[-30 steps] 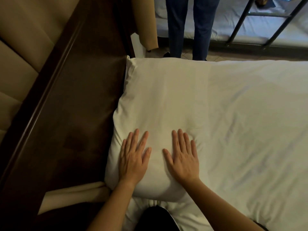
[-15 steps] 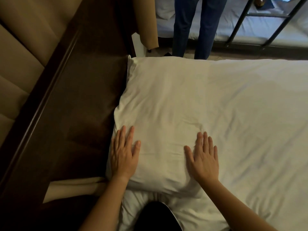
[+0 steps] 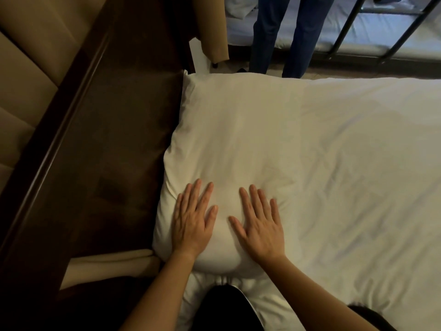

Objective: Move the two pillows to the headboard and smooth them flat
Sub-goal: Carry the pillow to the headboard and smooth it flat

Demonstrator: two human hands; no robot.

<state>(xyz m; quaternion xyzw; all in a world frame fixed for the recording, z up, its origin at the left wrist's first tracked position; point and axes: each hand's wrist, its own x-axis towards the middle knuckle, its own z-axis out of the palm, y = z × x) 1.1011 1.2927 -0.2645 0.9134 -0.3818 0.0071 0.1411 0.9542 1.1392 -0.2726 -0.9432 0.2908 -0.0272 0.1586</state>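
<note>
A white pillow (image 3: 233,144) lies lengthwise on the bed, its left edge against the dark wooden headboard (image 3: 107,151). My left hand (image 3: 193,220) rests flat on the pillow's near left part, fingers spread. My right hand (image 3: 259,223) presses flat beside it, a palm's width to the right, denting the pillow. Both hands hold nothing. Whether a second pillow lies under or beyond this one, I cannot tell.
White bed linen (image 3: 358,175) stretches to the right. A person in dark blue trousers (image 3: 284,34) stands at the far side of the bed. Behind them is another bed with a black metal frame (image 3: 396,27). A beige padded wall panel (image 3: 31,68) rises left of the headboard.
Half a second ago my hands were wide apart on the pillow; they have slid back together to its near middle.
</note>
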